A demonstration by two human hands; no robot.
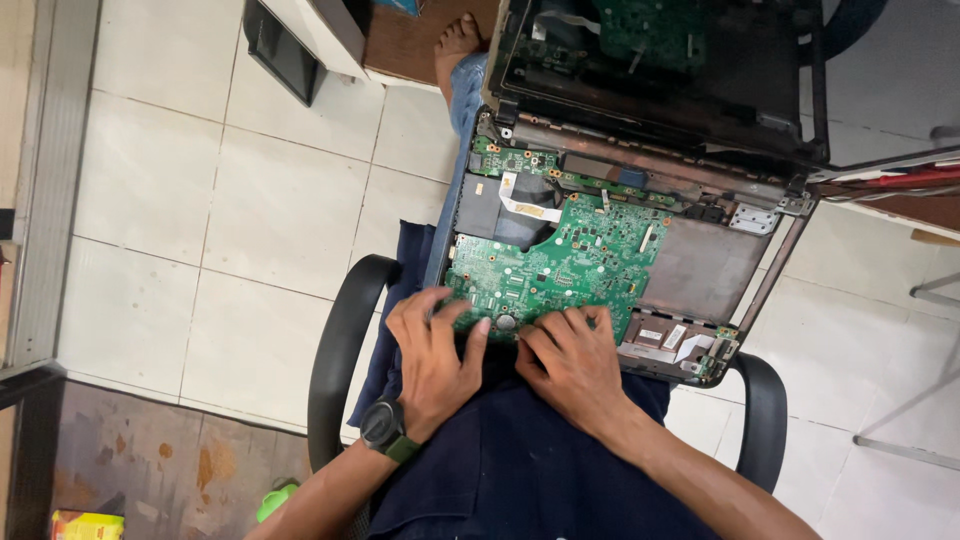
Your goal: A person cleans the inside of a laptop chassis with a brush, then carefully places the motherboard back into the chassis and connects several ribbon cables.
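circuit board [570, 265]: green, lying inside the opened laptop shell [700, 265] that rests across your lap, with the hinged lid [660, 60] tilted up at the far side.

going left to right. at the lower left corner of the floor, a small yellow box [85, 524] with a red patch lies flat, partly cut off by the edge; its print is too small to tell. just right of it, a bright green plastic piece [275, 498] sits by the black chair arm [340, 350].

your left hand [435, 350], wearing a dark watch [383, 425] on a green strap, lies on the near left corner of the board, fingers curled down over its edge and pressing; whether they pinch anything cannot be told. your right hand [575, 365] sits just beside it on the near edge, fingers bent and spread on the board, holding nothing separate that shows.

risks, as a judgement: the shell balances on your knees with no table under it, so a hard push at the near edge could tip it toward the tiled floor [230, 220]. lifting the board while the pale flat cable [525, 205] is attached could tear it. bare fingertips on the components could bend small parts.

further right, two small pale labels [665, 335] lie flat on the near right corner of the shell. at the far right, red wires [905, 180] run along a bench edge.
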